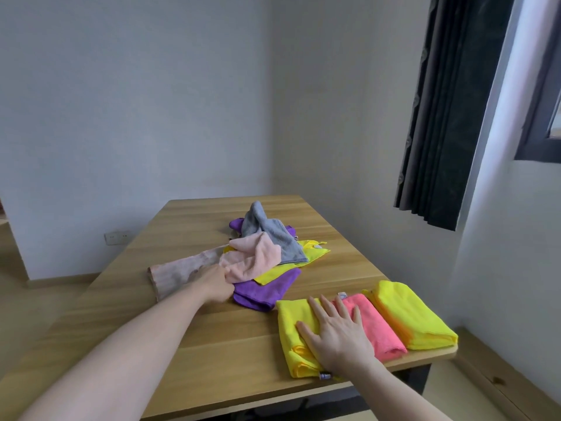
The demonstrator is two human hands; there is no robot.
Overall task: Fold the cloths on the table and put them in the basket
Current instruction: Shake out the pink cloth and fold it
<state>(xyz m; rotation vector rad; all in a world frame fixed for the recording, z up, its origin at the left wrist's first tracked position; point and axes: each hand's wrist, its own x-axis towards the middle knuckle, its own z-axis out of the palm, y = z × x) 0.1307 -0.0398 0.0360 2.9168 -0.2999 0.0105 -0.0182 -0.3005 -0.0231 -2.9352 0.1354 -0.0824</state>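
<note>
On table [212, 323], right fingers [326, 308] flat atop folded yellow cloth [290, 326] (left hand [217, 284] gripping pile [258, 256])

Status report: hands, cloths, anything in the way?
Left hand grips pink cloth in pile. Right hand flat on folded yellow cloth. No basket in view.

no readable text; cloth tags [325, 375] too small to read.
</note>
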